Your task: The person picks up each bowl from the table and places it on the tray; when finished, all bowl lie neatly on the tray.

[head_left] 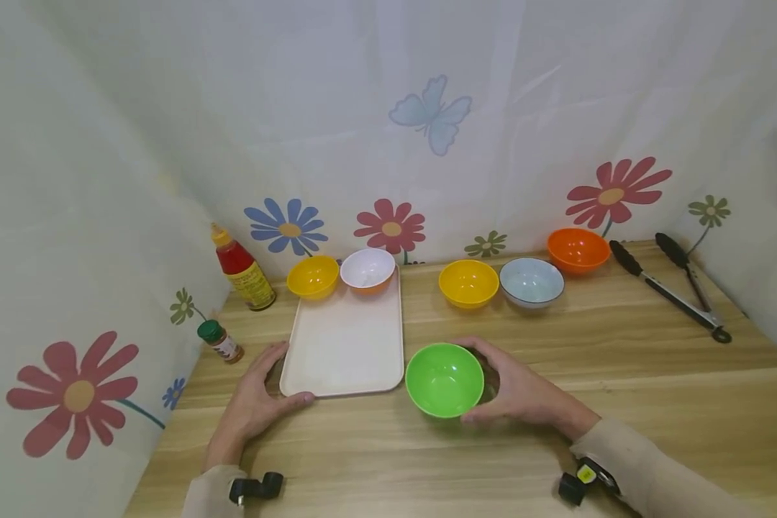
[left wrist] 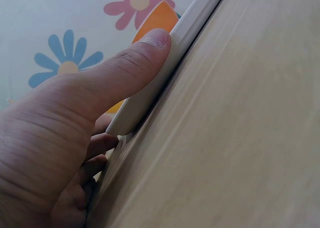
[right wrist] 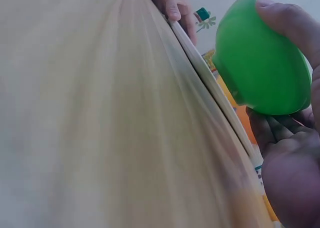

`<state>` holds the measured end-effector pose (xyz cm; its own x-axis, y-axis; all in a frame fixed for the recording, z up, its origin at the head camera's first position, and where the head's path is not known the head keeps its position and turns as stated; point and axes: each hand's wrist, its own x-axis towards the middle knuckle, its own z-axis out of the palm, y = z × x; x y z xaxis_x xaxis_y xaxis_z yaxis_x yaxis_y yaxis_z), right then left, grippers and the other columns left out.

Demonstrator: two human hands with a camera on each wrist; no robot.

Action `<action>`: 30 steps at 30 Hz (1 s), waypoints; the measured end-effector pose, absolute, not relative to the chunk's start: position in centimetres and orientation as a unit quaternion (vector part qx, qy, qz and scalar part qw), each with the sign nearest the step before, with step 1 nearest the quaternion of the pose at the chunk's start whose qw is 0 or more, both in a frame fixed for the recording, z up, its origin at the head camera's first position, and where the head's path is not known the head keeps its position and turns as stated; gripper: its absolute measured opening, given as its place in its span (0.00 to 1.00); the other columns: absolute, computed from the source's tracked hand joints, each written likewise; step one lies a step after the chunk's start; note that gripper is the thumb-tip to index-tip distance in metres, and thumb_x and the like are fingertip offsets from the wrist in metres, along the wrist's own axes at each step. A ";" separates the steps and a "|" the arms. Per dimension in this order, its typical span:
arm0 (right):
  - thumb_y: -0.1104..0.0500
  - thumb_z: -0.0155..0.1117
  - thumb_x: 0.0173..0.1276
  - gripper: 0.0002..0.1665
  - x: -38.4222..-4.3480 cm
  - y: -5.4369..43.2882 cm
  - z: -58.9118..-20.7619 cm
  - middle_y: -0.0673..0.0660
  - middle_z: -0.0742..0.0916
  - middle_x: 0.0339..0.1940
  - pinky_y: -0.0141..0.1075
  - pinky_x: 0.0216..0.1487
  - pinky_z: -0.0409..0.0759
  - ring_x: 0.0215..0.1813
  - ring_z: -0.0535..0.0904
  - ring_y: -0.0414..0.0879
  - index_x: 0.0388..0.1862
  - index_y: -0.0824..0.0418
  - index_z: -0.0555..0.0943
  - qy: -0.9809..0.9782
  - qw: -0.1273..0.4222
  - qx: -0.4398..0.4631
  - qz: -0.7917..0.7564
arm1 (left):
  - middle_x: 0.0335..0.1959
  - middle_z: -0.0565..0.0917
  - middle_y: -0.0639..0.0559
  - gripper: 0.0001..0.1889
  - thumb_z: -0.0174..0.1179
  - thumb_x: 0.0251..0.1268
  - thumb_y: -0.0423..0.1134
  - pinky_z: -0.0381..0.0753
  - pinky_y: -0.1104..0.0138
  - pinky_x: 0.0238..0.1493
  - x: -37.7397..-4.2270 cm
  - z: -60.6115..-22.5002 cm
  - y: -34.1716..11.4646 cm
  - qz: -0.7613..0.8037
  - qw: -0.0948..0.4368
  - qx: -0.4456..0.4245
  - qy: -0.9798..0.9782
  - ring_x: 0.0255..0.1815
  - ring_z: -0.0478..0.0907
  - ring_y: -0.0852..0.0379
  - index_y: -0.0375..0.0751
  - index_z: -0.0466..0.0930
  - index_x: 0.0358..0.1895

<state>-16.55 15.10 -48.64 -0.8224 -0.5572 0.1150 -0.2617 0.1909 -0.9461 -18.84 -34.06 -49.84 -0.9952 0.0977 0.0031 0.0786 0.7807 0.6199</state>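
A green bowl (head_left: 445,381) is in my right hand (head_left: 524,392), the thumb on its near side and the fingers round its far side. In the right wrist view the green bowl (right wrist: 262,63) is tilted and held above the table. My left hand (head_left: 255,403) holds the near left corner of a white tray (head_left: 346,352). Its thumb lies on the tray's near rim in the left wrist view, and the other fingers are along the left side. A yellow bowl (head_left: 314,278) and a white bowl with an orange outside (head_left: 367,270) stand at the tray's far end.
Behind the green bowl stand another yellow bowl (head_left: 469,283), a pale blue bowl (head_left: 532,282) and an orange bowl (head_left: 578,250). Black-tipped tongs (head_left: 680,298) lie at right. A red sauce bottle (head_left: 244,272) and a green-capped spice jar (head_left: 221,342) stand left of the tray.
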 end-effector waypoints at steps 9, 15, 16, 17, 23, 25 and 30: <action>0.54 0.94 0.57 0.63 -18.0 13.4 -47.7 0.45 0.77 0.80 0.51 0.88 0.68 0.81 0.73 0.47 0.86 0.43 0.66 0.764 0.117 -0.249 -0.584 | 0.92 0.54 0.35 0.68 0.85 0.50 0.70 0.53 0.30 0.88 -18.8 -50.1 -34.2 0.329 0.020 0.039 0.943 0.91 0.50 0.29 0.46 0.58 0.90; 0.53 0.94 0.57 0.64 -19.1 11.2 -47.0 0.44 0.78 0.81 0.54 0.88 0.69 0.81 0.74 0.47 0.87 0.45 0.66 0.751 0.091 -0.263 -0.599 | 0.92 0.54 0.36 0.68 0.85 0.50 0.70 0.52 0.29 0.88 -19.1 -50.1 -34.1 0.326 0.021 0.040 0.944 0.91 0.50 0.29 0.47 0.58 0.91; 0.53 0.94 0.57 0.63 -19.3 10.8 -46.9 0.44 0.78 0.81 0.55 0.88 0.68 0.81 0.74 0.47 0.87 0.45 0.66 0.748 0.090 -0.265 -0.602 | 0.92 0.54 0.36 0.68 0.85 0.50 0.70 0.52 0.29 0.88 -19.1 -50.1 -34.2 0.326 0.020 0.039 0.944 0.91 0.49 0.29 0.47 0.58 0.91; 0.52 0.94 0.57 0.63 -19.4 10.3 -46.7 0.43 0.78 0.81 0.54 0.88 0.67 0.81 0.74 0.46 0.87 0.43 0.67 0.746 0.090 -0.265 -0.604 | 0.92 0.54 0.36 0.68 0.85 0.50 0.70 0.52 0.29 0.88 -19.0 -50.1 -34.2 0.326 0.020 0.039 0.945 0.91 0.50 0.29 0.47 0.58 0.91; 0.51 0.92 0.60 0.61 -20.4 7.9 -45.8 0.44 0.78 0.80 0.48 0.88 0.69 0.81 0.74 0.45 0.87 0.45 0.67 0.729 0.094 -0.271 -0.622 | 0.92 0.55 0.37 0.68 0.85 0.49 0.71 0.53 0.30 0.89 -19.0 -50.0 -34.2 0.329 0.019 0.039 0.943 0.91 0.50 0.30 0.47 0.59 0.90; 0.51 0.92 0.60 0.62 -20.7 7.2 -45.5 0.44 0.77 0.81 0.46 0.88 0.70 0.81 0.74 0.45 0.88 0.49 0.66 0.727 0.093 -0.271 -0.625 | 0.92 0.55 0.37 0.68 0.85 0.49 0.71 0.53 0.30 0.89 -19.0 -49.9 -34.0 0.330 0.018 0.041 0.943 0.91 0.50 0.30 0.48 0.59 0.90; 0.50 0.92 0.60 0.62 -21.7 5.2 -45.0 0.45 0.77 0.81 0.47 0.87 0.72 0.80 0.75 0.46 0.88 0.50 0.66 0.731 0.081 -0.270 -0.622 | 0.92 0.55 0.36 0.67 0.85 0.51 0.69 0.52 0.30 0.89 -18.9 -49.8 -34.0 0.332 0.017 0.044 0.942 0.91 0.50 0.30 0.46 0.59 0.90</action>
<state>-21.68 5.18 -44.96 -0.8413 -0.4954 0.2163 -0.2931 0.0818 -0.9526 -18.92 -34.00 -49.80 -0.9956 0.0939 -0.0022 0.0718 0.7761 0.6265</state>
